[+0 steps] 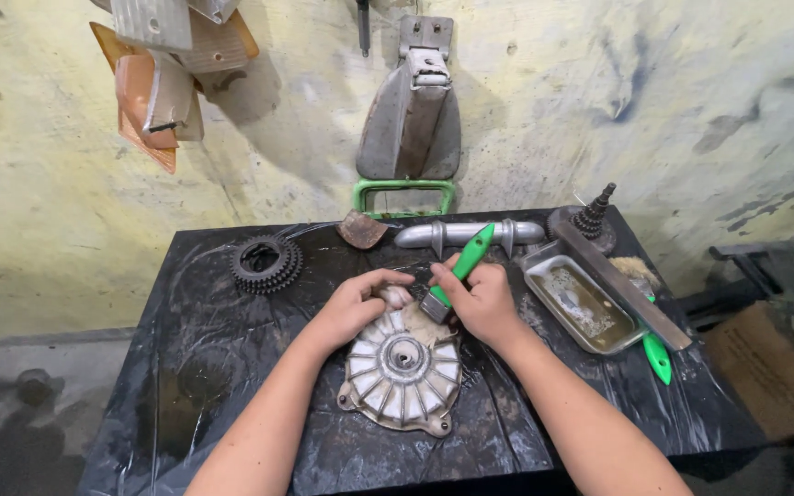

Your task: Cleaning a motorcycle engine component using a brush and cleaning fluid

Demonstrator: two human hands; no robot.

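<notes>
In right hand [482, 301], brush [459, 271] handle up-right

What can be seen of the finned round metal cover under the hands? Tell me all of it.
The finned cover is a round, pale grey casting that looks like grimy aluminium. Raised fins radiate from a central hub with a hole, and small lugs stick out at its rim. It lies flat, fins up, on the black sheet. The left hand rests on its upper edge, and the brush in the right hand meets it there.

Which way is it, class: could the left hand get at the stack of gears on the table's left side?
Probably yes: the left hand rests on the finned cover, and bare black sheeting lies between it and the gear stack.
</notes>
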